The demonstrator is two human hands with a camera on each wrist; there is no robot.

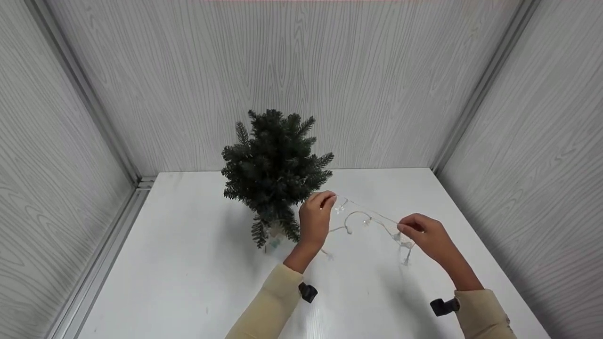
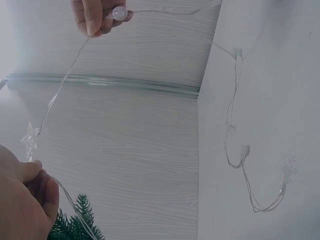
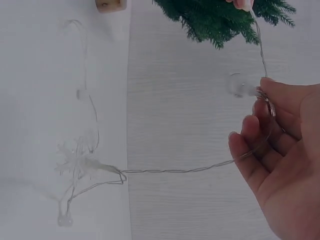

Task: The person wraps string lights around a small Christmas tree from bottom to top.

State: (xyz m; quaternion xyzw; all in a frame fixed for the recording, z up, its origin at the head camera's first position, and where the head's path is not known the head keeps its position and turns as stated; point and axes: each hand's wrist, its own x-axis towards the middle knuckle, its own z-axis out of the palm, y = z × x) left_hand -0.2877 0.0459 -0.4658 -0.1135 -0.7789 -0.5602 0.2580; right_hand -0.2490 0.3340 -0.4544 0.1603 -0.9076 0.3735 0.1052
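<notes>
A string of clear fairy lights (image 2: 66,76) on thin wire stretches between the two hands, right of a small green artificial Christmas tree (image 1: 278,162). My left hand (image 1: 314,219) pinches the wire beside the tree's lower branches, just below a clear star ornament (image 2: 31,137). Further right, my right hand (image 1: 428,235) pinches another part of the wire between thumb and fingers. A round bulb (image 2: 119,13) sits at the right fingertips. Loose wire droops below the hands, with a clear snowflake ornament (image 3: 77,160) on it in the right wrist view.
The tree's wooden base (image 3: 111,5) shows at the top of the right wrist view. Everything stands on a white table (image 1: 179,273), enclosed by a grey wood-grain back panel (image 1: 377,84) and side panels left and right.
</notes>
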